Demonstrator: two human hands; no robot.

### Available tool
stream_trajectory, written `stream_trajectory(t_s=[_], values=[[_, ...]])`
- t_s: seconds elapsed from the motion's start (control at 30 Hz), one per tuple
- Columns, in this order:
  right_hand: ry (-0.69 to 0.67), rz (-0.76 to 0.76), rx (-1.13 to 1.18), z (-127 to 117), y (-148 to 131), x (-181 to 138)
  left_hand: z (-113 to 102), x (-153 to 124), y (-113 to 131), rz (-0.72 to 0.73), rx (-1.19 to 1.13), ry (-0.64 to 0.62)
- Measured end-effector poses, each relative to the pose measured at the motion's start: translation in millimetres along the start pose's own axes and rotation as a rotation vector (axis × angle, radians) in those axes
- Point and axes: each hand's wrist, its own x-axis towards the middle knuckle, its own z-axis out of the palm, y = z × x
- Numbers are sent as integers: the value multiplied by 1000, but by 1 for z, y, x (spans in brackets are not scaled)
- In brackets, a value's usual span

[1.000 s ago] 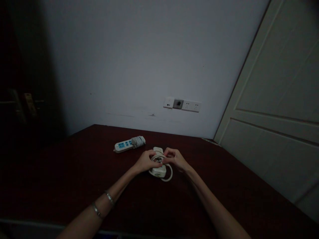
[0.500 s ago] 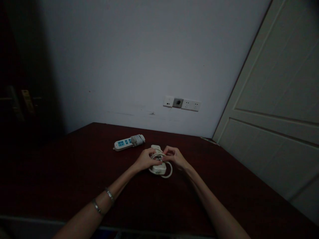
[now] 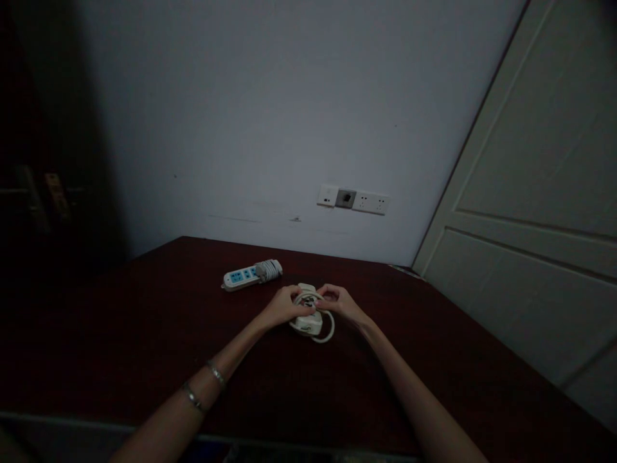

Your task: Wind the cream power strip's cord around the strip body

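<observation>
At the centre of the frame, an off-white, oblong plastic power strip [image 3: 311,325] lay on the dark red, smooth tabletop [image 3: 202,321]. The left hand [image 3: 282,307] and right hand [image 3: 344,306] pinched a cream, round-sectioned cord [image 3: 331,329] from either side, apparently so its springy coils stayed gathered above the strip; one loop bulged out beneath the right fingers. Left of centre, a white strip with blue socket panels [image 3: 241,276] wore its cable wound around one end, probably for compactness. No brand or lettering was legible.

I see the left hand [image 3: 283,307] and right hand [image 3: 343,306] holding a looped cord [image 3: 332,326] over a white power strip [image 3: 310,323] on the bench [image 3: 299,392].
</observation>
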Motion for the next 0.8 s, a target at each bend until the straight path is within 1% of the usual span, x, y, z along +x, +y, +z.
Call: stream_trajectory(t_s=[0.1,0.2,0.33,0.43,0.6,0.67,0.8], values=[[-12,8,-1,-2,0,-1,-3,-1,0,-1,37,-8],[-44,49,-4,-3,0,-1,-4,-1,2,7,121,-10],[-75,107,-49,-5,-2,-1,-3,-2,5,93,199,35],[-86,90,-125,-5,-5,-2,-2,-2,5,130,157,28],[-152,57,-245,-7,-11,-6,0,-4,4,51,24,-36],[-156,41,-276,-7,-13,-7,1,-4,4,22,23,-18],[-109,4,-301,-3,-16,-8,0,-3,3,-28,68,36]])
